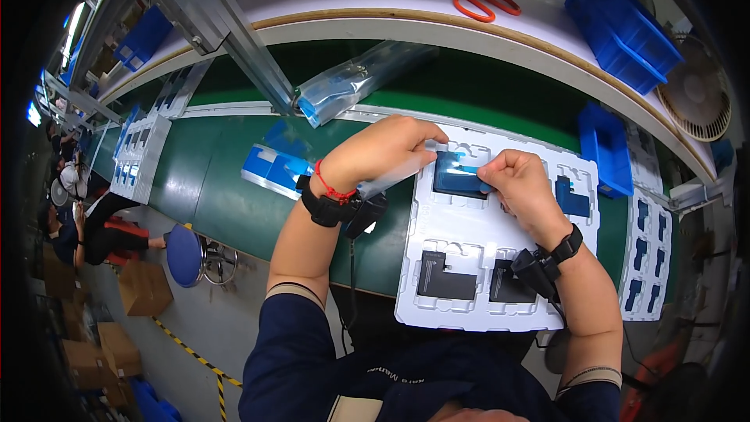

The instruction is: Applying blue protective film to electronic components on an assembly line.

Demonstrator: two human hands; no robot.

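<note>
In front of me lies a white moulded tray (422,223) with flat black battery-like pieces in its pockets. My right hand (522,187) pinches the right edge of a blue film (461,176), which lies over the piece in the upper left pocket. At that film's upper left corner, my left hand (398,144) is closed on a clear plastic strip (391,178) that trails toward its wrist. Another piece with blue film (574,199) sits in the upper right pocket. Two bare black pieces, a left one (447,275) and a right one (508,285), fill lower pockets; my right wrist device partly covers the latter.
Blue film sheets (273,166) lie on the green bench left of the tray, below a clear plastic bag (344,86). Red-handled cutters (480,1) rest on the shelf above. A blue bin (605,148) and another filled tray (644,258) stand to the right.
</note>
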